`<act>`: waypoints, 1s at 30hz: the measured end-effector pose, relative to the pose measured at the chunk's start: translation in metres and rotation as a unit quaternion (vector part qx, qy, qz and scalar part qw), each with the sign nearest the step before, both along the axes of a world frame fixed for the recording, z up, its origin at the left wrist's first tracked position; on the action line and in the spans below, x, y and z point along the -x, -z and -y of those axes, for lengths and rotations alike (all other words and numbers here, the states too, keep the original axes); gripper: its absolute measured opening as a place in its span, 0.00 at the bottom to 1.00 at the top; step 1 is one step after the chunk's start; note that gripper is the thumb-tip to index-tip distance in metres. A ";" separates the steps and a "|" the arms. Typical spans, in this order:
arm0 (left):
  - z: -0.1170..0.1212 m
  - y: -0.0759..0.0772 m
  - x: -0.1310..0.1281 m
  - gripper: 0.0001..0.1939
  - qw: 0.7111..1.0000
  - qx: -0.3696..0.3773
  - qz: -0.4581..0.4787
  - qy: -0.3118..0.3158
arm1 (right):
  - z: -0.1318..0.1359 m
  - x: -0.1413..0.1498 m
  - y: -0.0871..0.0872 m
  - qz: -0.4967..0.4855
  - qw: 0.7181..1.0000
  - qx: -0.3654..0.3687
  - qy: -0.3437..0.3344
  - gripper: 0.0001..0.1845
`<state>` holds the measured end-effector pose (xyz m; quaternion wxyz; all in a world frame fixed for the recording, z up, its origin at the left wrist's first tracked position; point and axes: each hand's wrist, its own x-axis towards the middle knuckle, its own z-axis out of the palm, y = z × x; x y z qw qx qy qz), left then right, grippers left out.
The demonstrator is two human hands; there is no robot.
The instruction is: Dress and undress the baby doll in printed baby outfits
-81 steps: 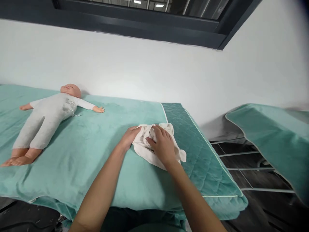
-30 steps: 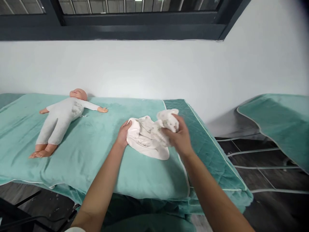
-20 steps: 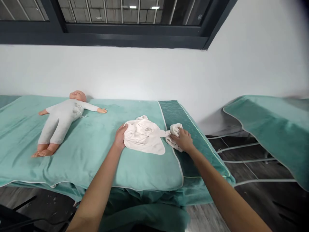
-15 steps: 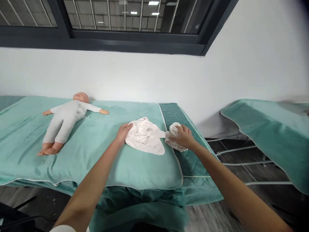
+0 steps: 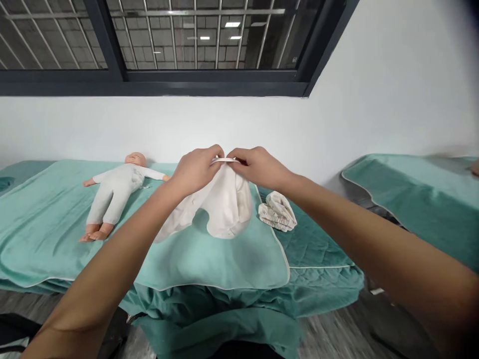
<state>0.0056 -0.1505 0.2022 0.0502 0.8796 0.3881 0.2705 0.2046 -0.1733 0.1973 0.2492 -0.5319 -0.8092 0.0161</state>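
Observation:
A soft white baby garment (image 5: 228, 209) hangs from both my hands over the bed, its top edge pinched and its lower edge curved; I cannot tell its exact kind. My left hand (image 5: 200, 167) grips that edge with fingers closed. Close beside it, my right hand (image 5: 258, 167) pinches the same edge, thumb and fingers together. To the right lies a folded, patterned white cloth bundle (image 5: 277, 212), touched by neither hand. A baby doll (image 5: 116, 187) in a pale suit lies on its back at the left, arms spread.
A green mat (image 5: 179, 269) with white piping covers the bed, over a quilted green cover (image 5: 318, 249). Another green-covered bed (image 5: 422, 199) stands at the right, with part of a person's hand (image 5: 475, 168) at its edge. Behind are a white wall and a barred window (image 5: 209, 40).
My right hand has let go of the folded cloth bundle and moved left to the white garment. Both hands have lifted the garment off the mat, and it now hangs down.

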 end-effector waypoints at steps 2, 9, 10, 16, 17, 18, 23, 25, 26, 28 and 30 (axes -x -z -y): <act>0.005 0.000 0.008 0.12 0.993 -0.055 -0.069 -0.083 | 0.000 0.003 -0.004 0.095 0.993 -0.035 0.060 0.16; 0.002 0.017 0.043 0.16 0.977 -0.048 -0.111 -0.178 | 0.014 -0.004 0.012 0.266 0.933 -0.016 0.241 0.13; -0.002 0.021 0.050 0.15 0.979 -0.041 -0.090 -0.181 | 0.017 -0.008 0.017 0.259 0.936 -0.010 0.240 0.13; -0.014 0.043 0.085 0.12 0.976 -0.003 -0.040 -0.213 | 0.031 -0.040 0.043 0.147 0.963 0.041 0.220 0.17; -0.013 0.045 0.089 0.12 0.976 0.004 -0.043 -0.214 | 0.033 -0.046 0.046 0.131 0.965 0.044 0.223 0.17; -0.013 0.046 0.092 0.13 0.975 0.012 -0.046 -0.216 | 0.033 -0.051 0.048 0.121 0.965 0.045 0.228 0.17; -0.033 0.048 0.109 0.15 0.965 0.118 -0.098 -0.214 | 0.021 -0.070 0.054 0.133 0.949 0.097 0.268 0.19; -0.051 0.054 0.111 0.17 0.956 0.176 -0.139 -0.189 | 0.007 -0.071 0.060 0.168 0.940 0.143 0.262 0.19; -0.060 0.060 0.110 0.18 0.951 0.196 -0.154 -0.181 | -0.001 -0.068 0.065 0.185 0.935 0.158 0.257 0.19; -0.074 0.077 0.100 0.18 0.944 0.200 -0.159 -0.208 | -0.018 -0.055 0.079 0.201 0.933 0.161 0.251 0.22; -0.078 0.103 0.081 0.20 0.941 0.173 -0.142 -0.253 | -0.030 -0.032 0.101 0.188 0.940 0.142 0.248 0.24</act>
